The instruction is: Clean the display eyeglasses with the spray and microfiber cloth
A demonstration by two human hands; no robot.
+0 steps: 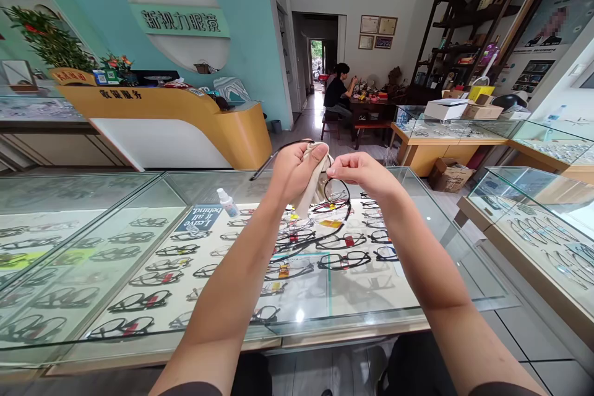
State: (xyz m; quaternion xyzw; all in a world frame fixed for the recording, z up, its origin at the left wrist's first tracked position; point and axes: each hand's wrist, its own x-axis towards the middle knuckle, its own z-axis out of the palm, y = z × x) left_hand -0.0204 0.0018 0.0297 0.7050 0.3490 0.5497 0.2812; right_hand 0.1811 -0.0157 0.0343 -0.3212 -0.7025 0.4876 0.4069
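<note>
Above the glass counter, my left hand [297,167] is closed around a pale cloth [307,199] that wraps one lens of a pair of dark-framed eyeglasses [349,203]. One temple sticks out to the left past my knuckles; the other hangs down to the left over the case. With thumb and index finger pressed together, my right hand [359,171] pinches the middle of the frame near the bridge. The other round lens shows uncovered just under my right fingers. The lens inside the cloth is hidden.
Rows of eyeglasses lie inside the glass display case [223,322]. A small white spray bottle [227,203] stands on it near a blue card [200,220]. Farther back are a wooden reception desk [185,105], a seated person [341,93] at a table and more display cases [533,216] at right.
</note>
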